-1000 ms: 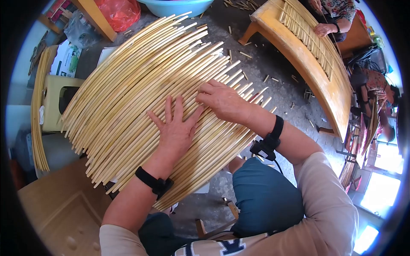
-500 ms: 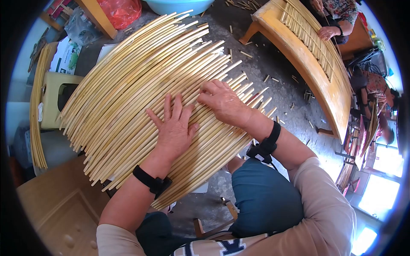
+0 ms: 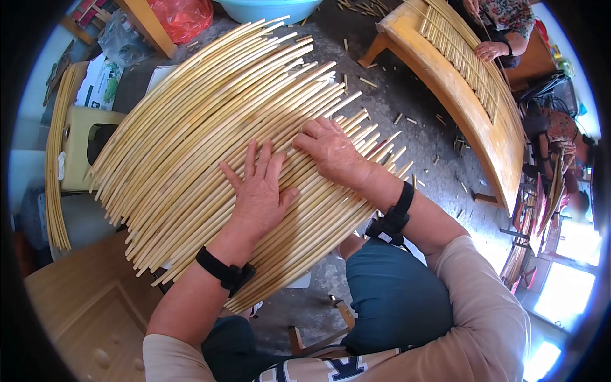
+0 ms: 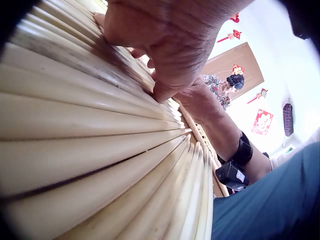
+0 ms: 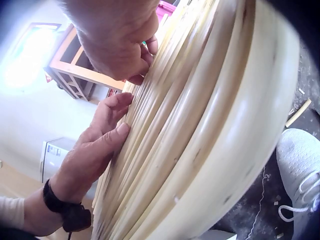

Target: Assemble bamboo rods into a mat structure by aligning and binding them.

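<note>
A broad layer of pale, slender sticks, seemingly bamboo or cane [image 3: 191, 153], lies side by side in front of the person. My left hand [image 3: 258, 191] rests on it palm down with fingers spread. Just beyond, my right hand [image 3: 331, 149] bends its fingers down onto the same sticks, its fingertips close to the left fingers. In the right wrist view, the right fingertips [image 5: 136, 79] touch the stick surfaces; I cannot tell whether they pinch one. The left wrist view shows the right thumb [image 4: 161, 94] against the sticks.
A wooden table [image 3: 439, 89] at upper right bears a row of sticks, with another person's hand [image 3: 491, 51] at it. Short offcuts [image 3: 368, 82] litter the floor. A blue basin [image 3: 270, 9] stands at the top, a stick bundle [image 3: 56, 172] at the left.
The left hand's fingers have drawn slightly back from the right fingertips, its thumb now spread outward. The right hand stays nearly in place. The sticks look much the same.
</note>
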The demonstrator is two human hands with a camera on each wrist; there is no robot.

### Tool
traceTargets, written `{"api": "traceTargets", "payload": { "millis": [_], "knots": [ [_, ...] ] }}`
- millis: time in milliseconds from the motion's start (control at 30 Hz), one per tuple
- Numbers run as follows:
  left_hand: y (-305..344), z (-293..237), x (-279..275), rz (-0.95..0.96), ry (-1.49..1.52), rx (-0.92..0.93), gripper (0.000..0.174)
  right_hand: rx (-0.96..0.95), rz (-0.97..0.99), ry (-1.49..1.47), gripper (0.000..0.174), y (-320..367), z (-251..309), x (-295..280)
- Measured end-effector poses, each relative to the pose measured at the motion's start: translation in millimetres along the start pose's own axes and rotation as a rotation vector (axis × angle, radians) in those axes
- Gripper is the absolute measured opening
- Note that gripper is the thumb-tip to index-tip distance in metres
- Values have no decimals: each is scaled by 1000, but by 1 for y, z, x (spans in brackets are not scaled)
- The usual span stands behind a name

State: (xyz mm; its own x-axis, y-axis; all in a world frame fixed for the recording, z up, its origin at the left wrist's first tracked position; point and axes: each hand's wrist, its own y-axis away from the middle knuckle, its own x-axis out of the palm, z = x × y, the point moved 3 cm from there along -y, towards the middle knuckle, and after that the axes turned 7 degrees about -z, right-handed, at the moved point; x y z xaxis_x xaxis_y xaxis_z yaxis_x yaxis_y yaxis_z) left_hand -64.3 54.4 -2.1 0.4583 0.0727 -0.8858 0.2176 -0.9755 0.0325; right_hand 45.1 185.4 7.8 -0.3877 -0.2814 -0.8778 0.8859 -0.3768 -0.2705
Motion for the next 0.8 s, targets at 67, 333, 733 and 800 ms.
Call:
{"api": "traceTargets", "payload": {
  "millis": [67, 333, 733, 800],
  "knots": [
    [0, 0, 0, -3, 3, -1, 60, -5, -18, -20, 22, 0, -1, 1],
    [-1, -1, -3, 56, -32, 1, 61, -1, -88, 57, 24, -9, -1, -2],
    [0, -2, -2, 9, -1, 4, 73, -34, -65, 63, 36, -21, -6, 0],
    [0, -3, -4, 13, 4, -2, 73, -50, -29, 83, 37, -25, -6, -2]
  ]
}}
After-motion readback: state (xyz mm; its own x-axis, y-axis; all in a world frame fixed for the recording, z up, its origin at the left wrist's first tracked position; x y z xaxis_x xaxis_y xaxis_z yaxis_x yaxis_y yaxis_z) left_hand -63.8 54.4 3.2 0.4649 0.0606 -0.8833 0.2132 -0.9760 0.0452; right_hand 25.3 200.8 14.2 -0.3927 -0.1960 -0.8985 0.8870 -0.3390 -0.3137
